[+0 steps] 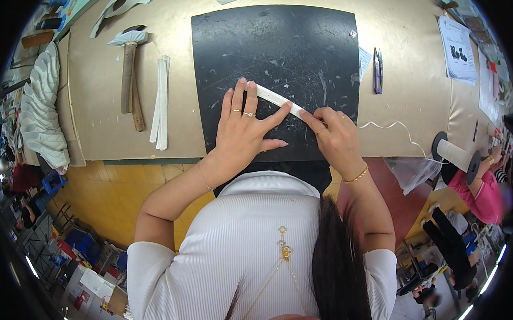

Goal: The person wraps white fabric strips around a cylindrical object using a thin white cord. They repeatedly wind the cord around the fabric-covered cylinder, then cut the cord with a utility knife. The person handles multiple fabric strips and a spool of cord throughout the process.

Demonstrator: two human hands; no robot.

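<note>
A narrow white strip (269,95) lies slantwise on a scuffed black mat (273,40) in front of me. My left hand (239,128) rests on it with the fingers spread. Some fingertips are at the strip's far left end, the index finger touches it farther right, and the thumb points off over the mat. At the strip's right end my right hand (336,135) is closed, with the fingers bent and pinching that end. The tip of the strip there is hidden under the fingers.
Left of the mat lie a hammer (128,68) with a wrapped head and a pair of white strips (160,104). Stacked white pieces (41,105) stand at the left edge. To the right are thread snips (378,71), printed sheets (457,51) and a thread spool (456,155). A person in pink (481,195) sits nearby.
</note>
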